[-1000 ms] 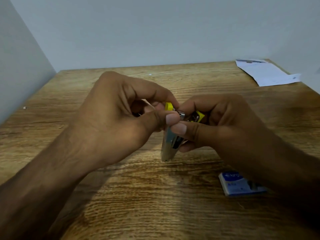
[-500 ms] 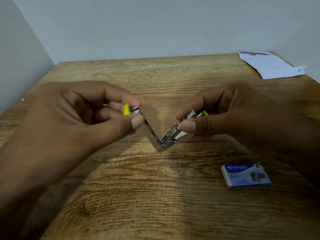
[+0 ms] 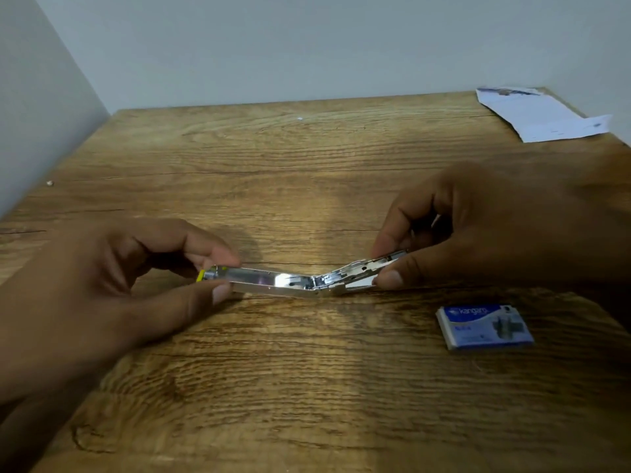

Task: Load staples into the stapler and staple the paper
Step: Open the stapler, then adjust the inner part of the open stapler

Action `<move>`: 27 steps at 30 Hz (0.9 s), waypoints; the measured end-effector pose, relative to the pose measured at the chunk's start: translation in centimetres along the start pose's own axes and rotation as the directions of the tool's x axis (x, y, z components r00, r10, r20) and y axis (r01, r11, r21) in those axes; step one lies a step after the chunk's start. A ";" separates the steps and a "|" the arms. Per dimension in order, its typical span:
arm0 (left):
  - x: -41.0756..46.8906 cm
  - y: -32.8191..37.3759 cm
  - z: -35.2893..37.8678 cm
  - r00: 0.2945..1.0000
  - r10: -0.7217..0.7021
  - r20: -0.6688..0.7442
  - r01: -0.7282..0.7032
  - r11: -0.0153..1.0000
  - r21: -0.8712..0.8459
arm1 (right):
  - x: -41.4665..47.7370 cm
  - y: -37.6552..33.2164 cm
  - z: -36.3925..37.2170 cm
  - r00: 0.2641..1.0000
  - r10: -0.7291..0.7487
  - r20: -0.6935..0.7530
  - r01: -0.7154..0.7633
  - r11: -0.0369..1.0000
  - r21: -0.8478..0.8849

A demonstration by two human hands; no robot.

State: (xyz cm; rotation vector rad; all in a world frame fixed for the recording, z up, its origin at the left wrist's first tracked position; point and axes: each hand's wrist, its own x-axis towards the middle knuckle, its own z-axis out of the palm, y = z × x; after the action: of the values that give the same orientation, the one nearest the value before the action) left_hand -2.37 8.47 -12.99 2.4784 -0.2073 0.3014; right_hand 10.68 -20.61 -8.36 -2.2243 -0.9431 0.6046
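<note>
A: What was on the left side?

B: The left hand (image 3: 112, 288), at about 9 o'clock on the table (image 3: 307, 165). Its thumb and forefinger were curled, and they pinched the yellow-tipped end of the stapler (image 3: 297, 281). The other fingers were folded under.

A: And where was the stapler itself?

B: In the middle of the table, opened almost flat. One metal arm went toward 9 o'clock and the other toward 3 o'clock, with the hinge between them at the lowest point. I could not tell whether the hinge touched the wood.

A: Then the right side?

B: The right hand (image 3: 478, 240), at 3 o'clock, pinched the second arm of the stapler between thumb and forefinger, with its fingers curled. The far end of that arm was hidden inside the hand.

A: Was there something more?

B: Yes. A blue staple box (image 3: 485, 326) lay flat at about 4 o'clock, near the right hand but apart from it. The white paper (image 3: 543, 114) lay at about 1 o'clock, in the far right corner, well apart from both hands.
</note>
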 end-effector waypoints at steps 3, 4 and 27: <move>-0.9 -1.0 -0.3 0.995 -0.079 0.059 0.080 0.997 -0.017 | 0.2 0.3 -0.1 1.000 0.004 0.012 -0.004 1.000 0.023; -1.1 -1.0 -0.4 0.998 -0.052 0.043 0.053 0.999 -0.003 | 0.3 0.4 -0.1 1.000 0.007 0.019 -0.008 1.000 0.027; 9.4 6.1 3.9 0.932 0.215 0.291 -0.222 0.975 -0.012 | 1.6 3.1 1.1 0.973 -0.080 -0.216 0.079 0.997 -0.017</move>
State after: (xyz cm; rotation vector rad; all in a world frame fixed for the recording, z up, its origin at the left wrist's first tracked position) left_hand 5.98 0.53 -10.04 2.5151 -0.6093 0.0267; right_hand 12.41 -20.68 -11.55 -2.1949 -0.9177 0.3145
